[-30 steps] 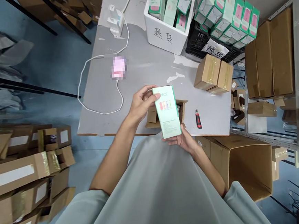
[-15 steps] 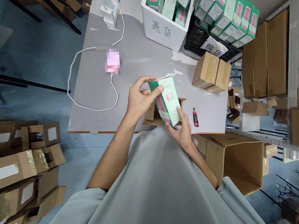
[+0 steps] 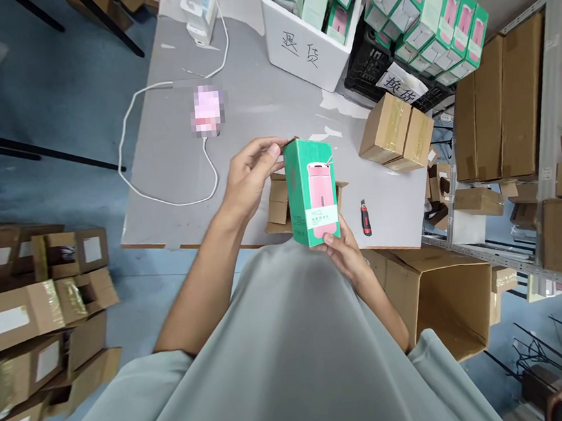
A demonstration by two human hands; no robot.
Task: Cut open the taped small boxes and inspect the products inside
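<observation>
Turned since half a second earlier, the green box (image 3: 299, 193) now faced the wearer with its pink picture, the pale printed side out of sight. It was held above the open carton (image 3: 277, 211) on the desk (image 3: 169, 148), partly hiding it. The right hand (image 3: 345, 249) gripped the box low down, thumb in front; the left hand (image 3: 247, 182) curled at its upper edge, whether gripping could not be told. Right of the carton lay a red-and-black cutter (image 3: 366, 222); beyond the carton, to the right, stood two taped boxes (image 3: 385, 127).

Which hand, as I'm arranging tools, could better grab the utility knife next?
Probably the right hand: gripping the green product box low, it's nearer the utility knife than the left hand.
</observation>
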